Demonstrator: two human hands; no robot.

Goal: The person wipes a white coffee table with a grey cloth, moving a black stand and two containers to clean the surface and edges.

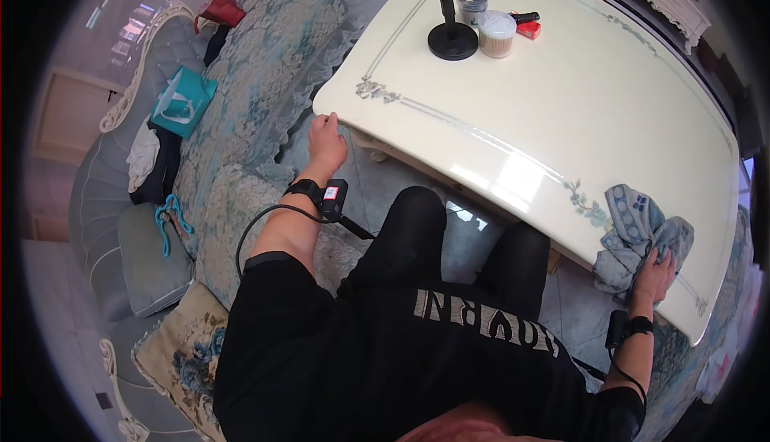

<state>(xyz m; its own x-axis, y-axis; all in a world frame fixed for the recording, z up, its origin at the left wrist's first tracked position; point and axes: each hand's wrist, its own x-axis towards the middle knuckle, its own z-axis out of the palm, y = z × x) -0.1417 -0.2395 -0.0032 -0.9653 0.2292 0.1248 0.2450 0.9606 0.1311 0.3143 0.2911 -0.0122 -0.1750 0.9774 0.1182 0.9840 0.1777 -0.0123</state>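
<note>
Near the right end of the cream table (593, 105): blue-grey patterned cloth (630, 221), bunched in loose folds at the near edge.
Right hand (656, 273): laid on the cloth, fingers slightly apart; cannot tell whether clamped on the fabric.
Left hand (327, 141): at the table's near left corner, touching the edge, fingers bent and close together; cannot tell whether gripping.
Far part of the tabletop: black round-based stand (453, 42), just beside a round tub of thin sticks (497, 39); red box (530, 30) nearby.
Grey tufted sofa (100, 201), at left: teal bag (186, 101), red bag (223, 10).
</note>
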